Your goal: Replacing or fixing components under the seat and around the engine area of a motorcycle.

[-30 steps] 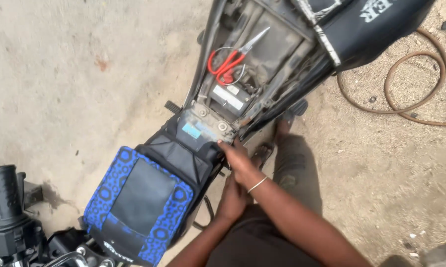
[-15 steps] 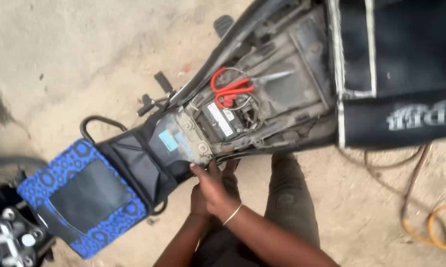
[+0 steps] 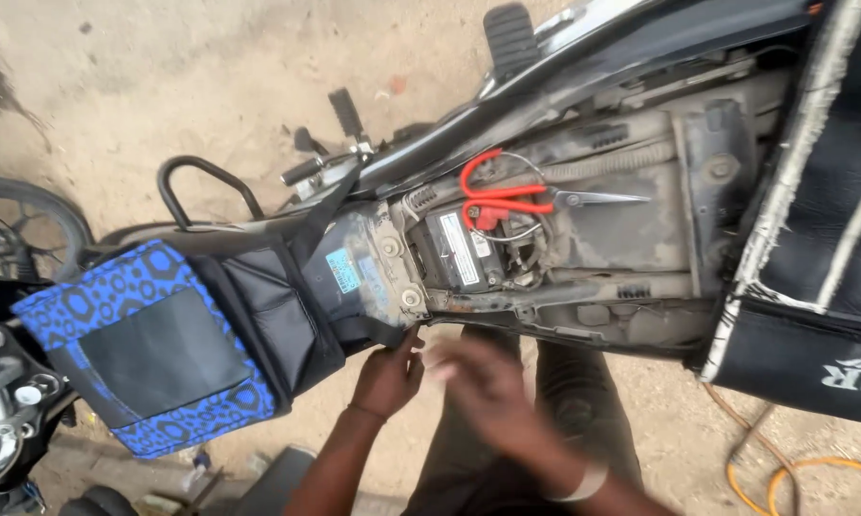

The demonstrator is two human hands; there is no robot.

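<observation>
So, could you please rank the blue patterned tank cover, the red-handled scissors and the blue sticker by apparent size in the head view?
1. Blue patterned tank cover, clearly largest.
2. Red-handled scissors.
3. Blue sticker, smallest.

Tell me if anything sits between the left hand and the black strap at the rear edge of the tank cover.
Nothing visible does. The left hand already has its fingertips on the black strap. The right hand is blurred beside it, not between them.

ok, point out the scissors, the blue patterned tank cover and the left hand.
scissors (image 3: 507,199): head view, on the red handles.
blue patterned tank cover (image 3: 96,296): head view, on the blue patterned border.
left hand (image 3: 384,377): head view, on the back of the hand.
</observation>
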